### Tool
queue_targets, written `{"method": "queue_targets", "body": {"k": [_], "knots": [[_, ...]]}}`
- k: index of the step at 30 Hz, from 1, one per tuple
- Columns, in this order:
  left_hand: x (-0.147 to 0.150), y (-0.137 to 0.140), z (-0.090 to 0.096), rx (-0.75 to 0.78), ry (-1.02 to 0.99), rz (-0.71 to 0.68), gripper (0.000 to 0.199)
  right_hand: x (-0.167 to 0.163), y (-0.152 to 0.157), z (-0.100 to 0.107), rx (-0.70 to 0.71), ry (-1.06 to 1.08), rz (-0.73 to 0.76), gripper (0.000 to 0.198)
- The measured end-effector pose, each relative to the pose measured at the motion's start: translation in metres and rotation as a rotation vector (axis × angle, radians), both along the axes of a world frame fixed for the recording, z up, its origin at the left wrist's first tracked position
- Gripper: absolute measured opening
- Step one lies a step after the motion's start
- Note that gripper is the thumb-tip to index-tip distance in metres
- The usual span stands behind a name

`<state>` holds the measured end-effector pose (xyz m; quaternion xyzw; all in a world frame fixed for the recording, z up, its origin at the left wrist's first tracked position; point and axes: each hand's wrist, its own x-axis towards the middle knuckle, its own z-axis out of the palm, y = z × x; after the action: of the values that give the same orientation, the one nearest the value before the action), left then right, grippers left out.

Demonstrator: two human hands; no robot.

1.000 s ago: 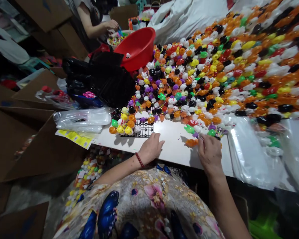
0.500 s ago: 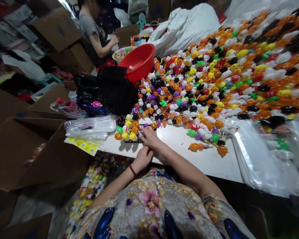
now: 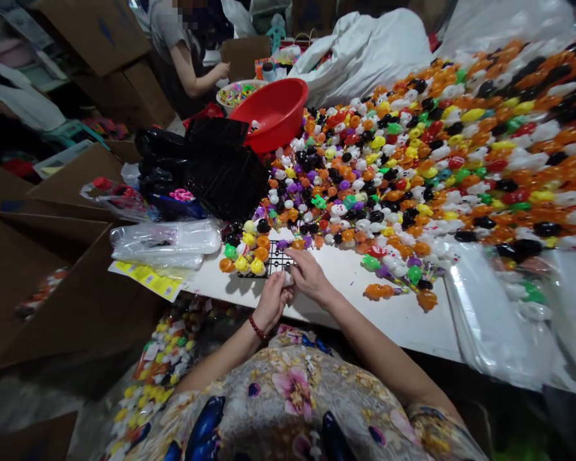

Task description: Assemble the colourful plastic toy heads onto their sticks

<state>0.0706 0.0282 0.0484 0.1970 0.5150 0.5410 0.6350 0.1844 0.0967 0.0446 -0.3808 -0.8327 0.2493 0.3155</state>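
Observation:
A black grid tray (image 3: 279, 258) lies on the white table (image 3: 393, 314) near its front edge, with several small coloured toy figures (image 3: 244, 252) standing in its left part. My left hand (image 3: 271, 299) and my right hand (image 3: 309, 274) meet just in front of the tray's right end. Both pinch a small white toy (image 3: 288, 279) between their fingertips. A huge heap of small toys (image 3: 413, 160) in orange, black, white, yellow, green and purple covers the table behind and to the right. A few loose orange toys (image 3: 379, 291) lie right of my right hand.
A stack of black trays (image 3: 225, 168) and a red basin (image 3: 273, 110) sit behind the grid tray. Clear plastic bags lie at the left (image 3: 168, 238) and right (image 3: 489, 307). Open cardboard boxes (image 3: 52, 282) stand left. Another person (image 3: 182, 51) works at the back. Packed toys (image 3: 158, 358) lie below the table.
My right hand left the loose toys at the right, crossed to the grid tray, then drew back a little. My left hand rose from the table edge to meet it.

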Motion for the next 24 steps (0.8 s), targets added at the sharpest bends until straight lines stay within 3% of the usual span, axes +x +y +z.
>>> {"method": "queue_targets", "body": {"k": [3, 6, 10, 12, 15, 20, 24], "knots": [[0.001, -0.003, -0.001, -0.028, -0.013, -0.048, 0.050, -0.014, 0.036, 0.005, 0.052, -0.179, -0.125, 0.040], [0.000, -0.005, 0.003, -0.020, -0.035, -0.034, 0.051, -0.026, 0.062, 0.005, 0.046, -0.355, -0.116, 0.036], [-0.002, -0.004, 0.009, 0.025, -0.084, -0.051, 0.048, -0.022, 0.071, 0.004, 0.015, -0.247, -0.193, 0.027], [-0.002, -0.003, 0.010, 0.040, -0.096, -0.058, 0.048, -0.009, 0.063, 0.007, 0.021, -0.104, -0.264, 0.028], [0.000, 0.000, 0.011, 0.037, -0.082, -0.056, 0.048, 0.022, 0.033, 0.016, 0.005, 0.013, -0.220, 0.029], [0.011, 0.003, 0.013, 0.062, 0.011, -0.062, 0.042, 0.064, -0.037, 0.023, -0.059, -0.034, -0.114, 0.034], [0.021, 0.002, 0.013, 0.046, 0.149, -0.117, 0.038, 0.072, -0.064, 0.021, -0.038, -0.100, -0.173, 0.034]]}}
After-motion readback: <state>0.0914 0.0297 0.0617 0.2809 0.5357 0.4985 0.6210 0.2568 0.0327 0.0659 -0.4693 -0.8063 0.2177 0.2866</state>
